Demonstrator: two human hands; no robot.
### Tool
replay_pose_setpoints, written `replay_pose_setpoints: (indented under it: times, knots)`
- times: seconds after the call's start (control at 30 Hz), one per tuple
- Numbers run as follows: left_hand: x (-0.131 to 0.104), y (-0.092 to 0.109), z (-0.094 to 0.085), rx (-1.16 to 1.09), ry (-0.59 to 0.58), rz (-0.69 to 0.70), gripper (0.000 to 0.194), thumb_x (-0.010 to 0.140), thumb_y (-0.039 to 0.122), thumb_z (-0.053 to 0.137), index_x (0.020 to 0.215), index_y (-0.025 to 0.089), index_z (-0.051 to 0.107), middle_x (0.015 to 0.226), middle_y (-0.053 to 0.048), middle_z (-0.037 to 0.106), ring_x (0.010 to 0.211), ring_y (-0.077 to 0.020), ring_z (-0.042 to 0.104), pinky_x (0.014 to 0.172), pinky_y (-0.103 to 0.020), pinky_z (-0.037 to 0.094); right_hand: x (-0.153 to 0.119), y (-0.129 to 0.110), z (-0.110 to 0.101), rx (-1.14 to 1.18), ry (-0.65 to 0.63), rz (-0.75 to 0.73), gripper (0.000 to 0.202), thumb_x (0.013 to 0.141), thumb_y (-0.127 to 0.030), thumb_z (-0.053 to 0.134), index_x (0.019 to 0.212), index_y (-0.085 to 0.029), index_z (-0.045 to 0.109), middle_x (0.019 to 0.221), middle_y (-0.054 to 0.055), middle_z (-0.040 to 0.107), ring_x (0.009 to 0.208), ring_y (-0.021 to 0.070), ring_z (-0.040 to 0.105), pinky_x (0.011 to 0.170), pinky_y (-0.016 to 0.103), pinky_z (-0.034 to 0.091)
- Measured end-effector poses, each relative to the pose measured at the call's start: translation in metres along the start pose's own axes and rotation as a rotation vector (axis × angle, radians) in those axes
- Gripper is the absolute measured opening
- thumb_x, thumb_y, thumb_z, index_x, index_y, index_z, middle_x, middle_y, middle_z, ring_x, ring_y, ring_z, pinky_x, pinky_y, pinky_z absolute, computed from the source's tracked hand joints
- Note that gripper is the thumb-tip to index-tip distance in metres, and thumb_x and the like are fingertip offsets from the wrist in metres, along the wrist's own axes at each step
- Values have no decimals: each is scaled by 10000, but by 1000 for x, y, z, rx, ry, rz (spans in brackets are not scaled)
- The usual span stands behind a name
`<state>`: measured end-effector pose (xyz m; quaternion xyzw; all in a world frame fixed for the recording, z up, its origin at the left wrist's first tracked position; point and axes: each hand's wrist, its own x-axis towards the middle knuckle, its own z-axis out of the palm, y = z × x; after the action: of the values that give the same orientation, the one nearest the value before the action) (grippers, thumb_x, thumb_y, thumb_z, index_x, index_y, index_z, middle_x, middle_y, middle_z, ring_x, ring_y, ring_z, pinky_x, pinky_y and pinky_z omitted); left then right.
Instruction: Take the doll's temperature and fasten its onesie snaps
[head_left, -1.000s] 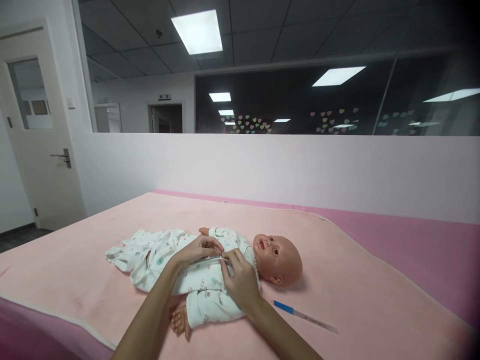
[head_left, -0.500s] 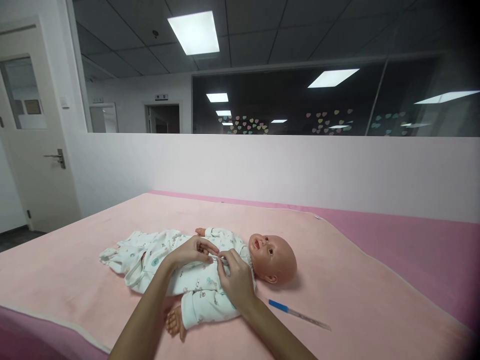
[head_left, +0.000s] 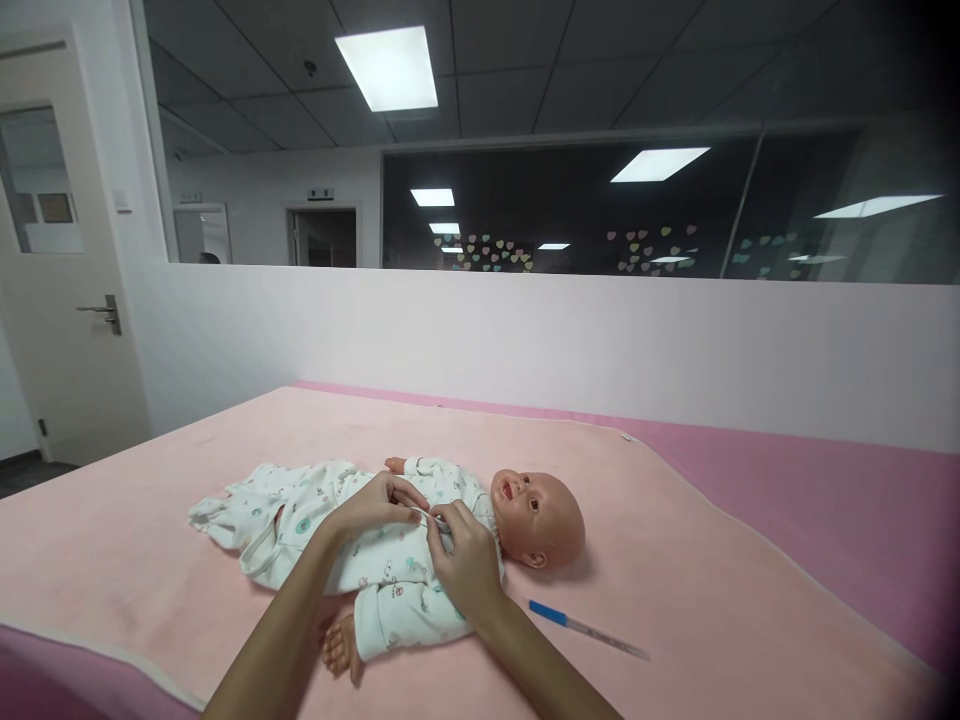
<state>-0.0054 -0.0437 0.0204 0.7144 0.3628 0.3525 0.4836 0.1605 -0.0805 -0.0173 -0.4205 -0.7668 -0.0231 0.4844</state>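
Observation:
A baby doll (head_left: 541, 515) lies on its back, its head toward the right. It wears a white patterned romper (head_left: 390, 558). Over the doll's chest, my left hand (head_left: 384, 502) is curled with its fingertips pinching the romper's front edge. My right hand (head_left: 466, 558) meets it from the right, thumb and fingers closed on the same edge near the chest. The small part between my fingertips is mostly hidden. Close to my right forearm lies a thin stick with a blue end (head_left: 549, 612), apart from both hands; it looks like a thermometer or pen.
A peach-coloured mat (head_left: 712, 590) lies under the doll, over a pink padded surface (head_left: 847, 500). Behind it runs a white low wall (head_left: 525, 345) with windows above. A door (head_left: 90, 330) stands at the far left.
The view has shifted slightly, so everything sits a little further left. Both hands stay at the romper's front with almost the same grip.

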Motion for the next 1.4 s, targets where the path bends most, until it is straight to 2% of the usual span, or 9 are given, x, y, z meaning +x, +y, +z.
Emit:
replay_pose_setpoints:
  times: [0.2, 0.47, 0.63, 0.8, 1.03, 1.23, 1.4]
  knots:
    - [1, -3, -2, 3, -36, 42, 280, 595, 263, 713, 821, 107, 661, 714, -58, 644, 610, -111, 532, 548, -203, 367, 0, 0, 2, -5, 15, -5, 156, 831, -205, 411, 767, -183, 552, 708, 3, 548, 618, 98, 505, 558, 198, 316]
    - [0, -2, -2, -63, -53, 8, 309, 600, 214, 717, 878, 122, 619, 798, -74, 665, 507, -59, 453, 497, -189, 326, -1, 3, 5, -13, 64, -46, 74, 801, -175, 437, 755, -179, 494, 679, -20, 543, 570, 85, 485, 524, 197, 299]
    - [1, -4, -2, -98, -65, 3, 295, 603, 233, 726, 852, 121, 616, 765, -64, 654, 629, -102, 530, 599, -210, 386, -1, 2, 3, -28, 55, -44, 127, 835, -197, 411, 754, -185, 508, 701, -17, 546, 572, 83, 484, 516, 197, 294]
    - [1, -5, -3, -79, -60, 20, 313, 611, 238, 720, 889, 132, 623, 770, -44, 626, 594, -79, 493, 574, -198, 370, -1, 1, 2, -16, 35, -13, 116, 833, -238, 435, 790, -194, 533, 742, -13, 559, 618, 90, 509, 548, 192, 328]
    - [-2, 2, -1, -98, -40, 58, 282, 681, 258, 660, 941, 151, 637, 850, -54, 619, 828, -149, 546, 737, -233, 405, -1, 0, 2, -45, 10, 10, 99, 794, -244, 487, 858, -203, 551, 793, -2, 579, 675, 114, 541, 586, 202, 366]
    - [-1, 1, 1, -81, -30, 57, 292, 707, 302, 642, 951, 143, 636, 747, -34, 619, 753, -139, 552, 747, -254, 404, 0, -2, 2, -23, 10, 39, 121, 772, -211, 503, 884, -205, 551, 804, -1, 589, 696, 129, 549, 570, 204, 364]
    - [-3, 6, 1, -46, -46, 47, 228, 713, 292, 630, 877, 134, 646, 744, -35, 622, 752, -136, 544, 722, -236, 396, -1, -3, 2, -39, -13, 49, 131, 765, -194, 520, 891, -215, 549, 798, -17, 598, 693, 123, 558, 559, 202, 355]
